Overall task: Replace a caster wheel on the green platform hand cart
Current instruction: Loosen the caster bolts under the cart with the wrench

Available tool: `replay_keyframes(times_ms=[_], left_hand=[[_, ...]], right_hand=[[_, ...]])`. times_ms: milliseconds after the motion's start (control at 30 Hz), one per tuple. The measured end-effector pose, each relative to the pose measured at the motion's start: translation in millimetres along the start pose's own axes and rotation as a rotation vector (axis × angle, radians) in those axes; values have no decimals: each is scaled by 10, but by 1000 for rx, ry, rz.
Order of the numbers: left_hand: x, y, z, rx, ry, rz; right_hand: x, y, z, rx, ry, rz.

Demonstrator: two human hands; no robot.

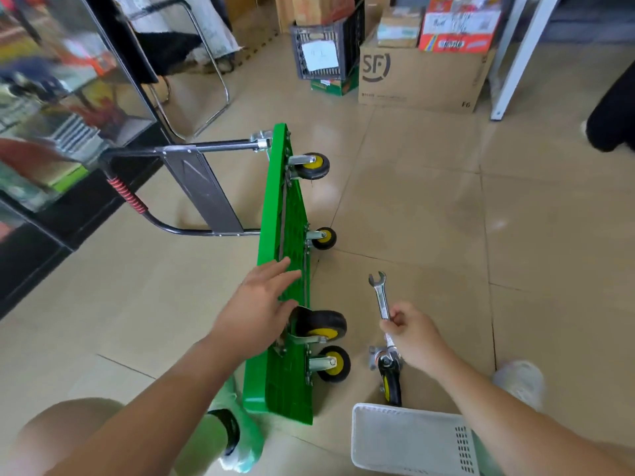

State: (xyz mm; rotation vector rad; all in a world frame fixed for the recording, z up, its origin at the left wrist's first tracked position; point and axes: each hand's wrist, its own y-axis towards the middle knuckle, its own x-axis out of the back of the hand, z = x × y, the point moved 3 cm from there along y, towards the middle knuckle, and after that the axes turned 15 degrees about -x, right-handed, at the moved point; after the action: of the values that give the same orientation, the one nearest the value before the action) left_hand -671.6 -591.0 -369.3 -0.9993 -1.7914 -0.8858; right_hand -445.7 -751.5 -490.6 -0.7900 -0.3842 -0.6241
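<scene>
Because the green cart [288,214] stands on its side on the floor [412,201], wheels [324,238] facing right, the left hand [257,304] rests flat on it, grip apart, likely steadying it. The right hand [412,334] has its grip clamped on a wrench [379,295]; a loose caster [393,386] lies just beside.

Left hand [262,297] rests open on the tipped green cart [288,235]; right hand [414,334] grips a wrench [380,297].
</scene>
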Motion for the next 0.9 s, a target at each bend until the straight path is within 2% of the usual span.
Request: replay_keyframes(times_ms=[200, 367, 533, 800, 900], left_hand=[[96, -71, 233, 207, -220, -57], [-17, -69, 289, 260, -346, -77], [-123, -103, 330, 311, -482, -135], [-173, -121, 375, 329, -588, -170], [-195, -127, 392, 330, -639, -184]], right_hand=[[-61, -589, 503, 88, 82, 136], [-209, -845, 716, 115, 89, 238], [-338, -938, 820, 34, 216, 342], [-497, -1005, 866, -29, 340, 352], [-451, -991, 914, -12, 315, 292]])
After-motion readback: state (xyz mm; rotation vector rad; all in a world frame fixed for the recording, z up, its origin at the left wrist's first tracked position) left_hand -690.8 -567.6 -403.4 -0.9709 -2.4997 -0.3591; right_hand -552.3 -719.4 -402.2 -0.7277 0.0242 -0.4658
